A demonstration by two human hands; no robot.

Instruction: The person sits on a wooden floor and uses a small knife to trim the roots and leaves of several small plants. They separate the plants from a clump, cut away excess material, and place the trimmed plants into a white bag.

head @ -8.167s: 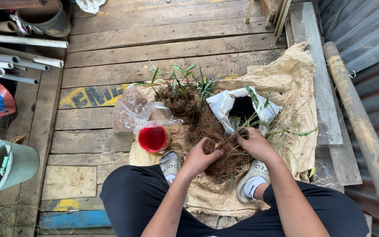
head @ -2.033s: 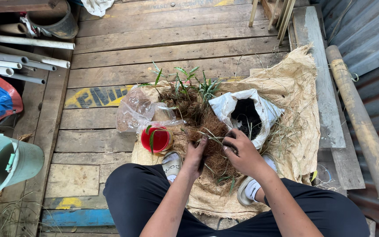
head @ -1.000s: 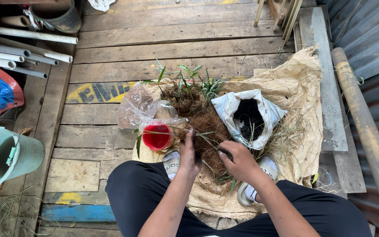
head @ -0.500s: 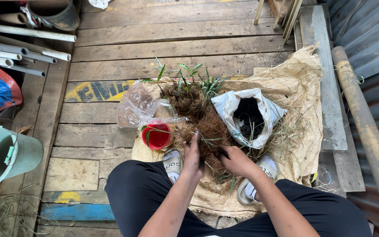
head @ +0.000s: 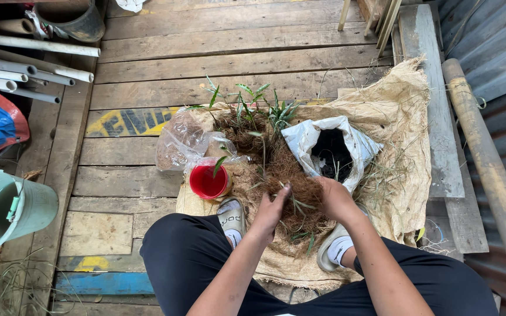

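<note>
The right hand (head: 335, 199) hides its fingertips in the brown roots (head: 288, 181). The green bucket (head: 7, 208) is cut off at the left edge (its bottom too). The white bag (head: 308, 137) looks dark inside.

Red cup (head: 208, 181), white sack (head: 308, 137) of black soil, tan burlap (head: 402, 126), teal bucket (head: 27, 208).

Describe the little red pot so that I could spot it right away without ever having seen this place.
Find the tan burlap sack spread over the plank floor. At its left edge, beside the brown root mass and just ahead of the person's left shoe, stands the red pot. It is the only bright red, round, open thing there, with a green leaf over its rim and crumpled clear plastic behind it.
</note>
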